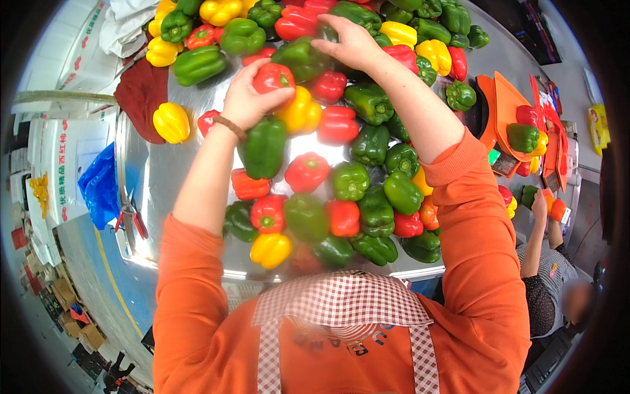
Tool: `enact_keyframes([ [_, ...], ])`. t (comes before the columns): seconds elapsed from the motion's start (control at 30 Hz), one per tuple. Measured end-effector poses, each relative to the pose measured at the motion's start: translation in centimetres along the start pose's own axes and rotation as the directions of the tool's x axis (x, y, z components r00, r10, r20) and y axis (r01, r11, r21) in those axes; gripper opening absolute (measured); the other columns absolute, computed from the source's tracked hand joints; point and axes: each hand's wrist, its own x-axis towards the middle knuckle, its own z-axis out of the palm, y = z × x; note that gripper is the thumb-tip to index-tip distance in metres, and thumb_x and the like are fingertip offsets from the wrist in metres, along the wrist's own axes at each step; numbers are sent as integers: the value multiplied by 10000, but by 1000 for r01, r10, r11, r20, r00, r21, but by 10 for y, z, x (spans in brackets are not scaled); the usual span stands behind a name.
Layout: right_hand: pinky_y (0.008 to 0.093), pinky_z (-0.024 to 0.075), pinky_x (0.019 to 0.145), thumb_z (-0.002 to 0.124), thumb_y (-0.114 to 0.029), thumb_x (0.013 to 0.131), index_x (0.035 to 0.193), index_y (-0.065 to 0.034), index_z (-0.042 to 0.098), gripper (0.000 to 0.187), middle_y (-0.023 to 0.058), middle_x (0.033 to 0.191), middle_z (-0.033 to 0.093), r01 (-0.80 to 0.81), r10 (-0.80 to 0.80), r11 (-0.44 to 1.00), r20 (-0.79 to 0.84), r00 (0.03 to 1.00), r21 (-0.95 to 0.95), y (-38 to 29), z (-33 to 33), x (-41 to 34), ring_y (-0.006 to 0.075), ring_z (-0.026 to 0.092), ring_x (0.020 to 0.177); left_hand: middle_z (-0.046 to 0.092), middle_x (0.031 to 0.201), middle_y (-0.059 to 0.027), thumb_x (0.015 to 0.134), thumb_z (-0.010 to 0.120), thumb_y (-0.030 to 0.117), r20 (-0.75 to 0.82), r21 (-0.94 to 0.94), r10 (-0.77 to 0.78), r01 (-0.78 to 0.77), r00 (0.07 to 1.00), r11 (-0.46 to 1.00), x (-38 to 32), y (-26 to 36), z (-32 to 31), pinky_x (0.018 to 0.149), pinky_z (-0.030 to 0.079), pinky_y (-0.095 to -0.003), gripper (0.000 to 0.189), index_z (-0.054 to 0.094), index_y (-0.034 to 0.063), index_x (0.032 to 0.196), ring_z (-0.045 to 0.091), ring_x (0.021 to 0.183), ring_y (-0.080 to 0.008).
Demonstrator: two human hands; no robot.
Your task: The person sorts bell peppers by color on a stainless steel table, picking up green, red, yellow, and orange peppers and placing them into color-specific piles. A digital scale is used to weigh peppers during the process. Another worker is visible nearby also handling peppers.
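Observation:
Many red, green and yellow bell peppers lie on a metal table [162,162]. My left hand [248,96] has its thumb and fingers around a red bell pepper [273,79]. Just below that hand are a yellow bell pepper [301,111] and a large green one [264,147]. Farther right, my right hand [350,43] reaches over the heap with fingers spread, beside a dark green pepper [301,58] and a red one [297,23]. Whether its fingertips touch a pepper cannot be told. A lone yellow pepper [171,122] sits at the left beside a dark red cloth [142,98].
Red-handled pliers or cutters [132,216] lie at the table's left edge, near a blue plastic bag [101,186]. An orange scale [512,123] with peppers on it stands at the right. Beyond it a co-worker [546,276] handles peppers. White boxes [74,167] stand left.

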Motion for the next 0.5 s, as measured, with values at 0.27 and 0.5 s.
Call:
enact_keyframes([
  [0.27,443,486,994,774,-610,723,1423,-68,489,930,238,1306,596,-161,154,987,185,971,22,-30,20,-6,383,600,1187,541,1321,-173,613,907,318,253,254,340,-401,906,880,-83,28,25,1081,410,-449,810,565,65,1302,503,1257,-359],
  [0.5,423,506,971,836,-370,687,1382,-145,504,802,177,1298,575,-71,68,996,64,996,48,-51,19,-39,366,609,1139,464,1425,-201,702,856,358,263,98,420,-457,868,884,-144,33,64,1122,364,-478,791,532,63,1360,420,1353,-405],
])
